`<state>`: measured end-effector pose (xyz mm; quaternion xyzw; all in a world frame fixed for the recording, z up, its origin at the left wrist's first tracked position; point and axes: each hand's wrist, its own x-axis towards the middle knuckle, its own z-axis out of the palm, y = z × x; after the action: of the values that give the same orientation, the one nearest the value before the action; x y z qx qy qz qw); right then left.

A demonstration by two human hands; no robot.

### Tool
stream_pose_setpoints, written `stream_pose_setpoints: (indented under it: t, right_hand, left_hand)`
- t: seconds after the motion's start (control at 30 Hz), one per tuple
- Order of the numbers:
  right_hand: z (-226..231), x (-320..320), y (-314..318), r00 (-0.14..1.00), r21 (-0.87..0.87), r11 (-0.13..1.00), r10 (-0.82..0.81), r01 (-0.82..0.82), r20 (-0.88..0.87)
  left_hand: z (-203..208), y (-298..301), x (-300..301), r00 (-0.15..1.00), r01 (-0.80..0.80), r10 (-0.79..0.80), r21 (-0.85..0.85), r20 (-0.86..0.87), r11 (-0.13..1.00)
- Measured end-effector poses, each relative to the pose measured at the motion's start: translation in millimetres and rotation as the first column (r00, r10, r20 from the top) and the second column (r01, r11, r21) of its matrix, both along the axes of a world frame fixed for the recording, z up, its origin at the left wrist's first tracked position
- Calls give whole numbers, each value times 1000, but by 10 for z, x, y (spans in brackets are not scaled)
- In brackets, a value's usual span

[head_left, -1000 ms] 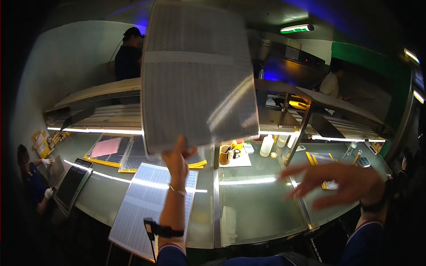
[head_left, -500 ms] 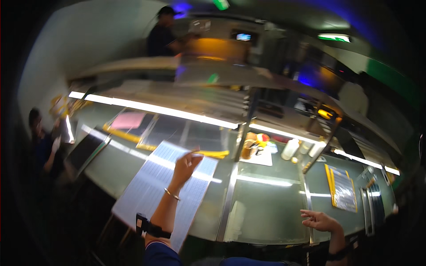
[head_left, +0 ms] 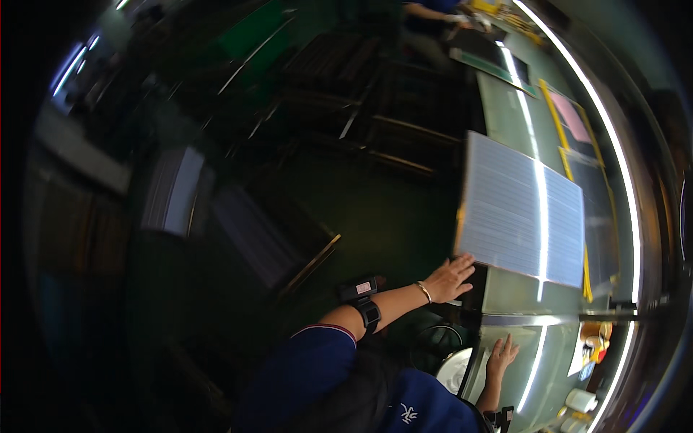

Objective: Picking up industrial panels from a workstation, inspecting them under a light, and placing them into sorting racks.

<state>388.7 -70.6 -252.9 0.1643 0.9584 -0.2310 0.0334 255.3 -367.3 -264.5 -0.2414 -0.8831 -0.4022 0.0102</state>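
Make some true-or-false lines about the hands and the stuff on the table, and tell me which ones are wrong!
1. The left hand's grip is at a corner of the pale panel. True.
2. The right hand's grip is closed around a bottle. False: the right hand's grip is open and holds nothing, over the greenish tabletop.
3. The bracelet is on the right wrist. False: it is on the left wrist.
4. A pink sheet lies on a dark, yellow-edged panel. True.
5. A bright streak of light crosses the pale panel. True.
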Motion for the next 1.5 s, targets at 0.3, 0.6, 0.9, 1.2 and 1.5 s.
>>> stream_pose_setpoints:
  t: [0.3, 0.6, 0.9, 1.2, 1.5]
  right_hand:
    - [-365, 49, -175, 979, 501, 841, -179, 204, -98]
    - [-581, 460, -757, 996, 755, 651, 90, -78, 26]
    - [-715, 256, -1268, 986, 747, 650, 163, -140, 42]
    - [-812, -1, -1308, 976, 703, 696, 216, -147, -10]
    - [-877, -23, -796, 981, 574, 816, 161, -69, -110]
  left_hand:
    - [-1299, -2636, 794, 469, -827, 741, -54, 480, 559]
    - [-2855, -5043, 869, -250, -881, 920, -465, 303, -86]
    - [-3273, -5377, 766, -475, -764, 795, -625, 377, -160]
    - [-2260, -5256, 916, -177, -957, 943, -273, 282, -98]
    - [1549, -4471, 1936, 160, -841, 745, 485, 647, -240]
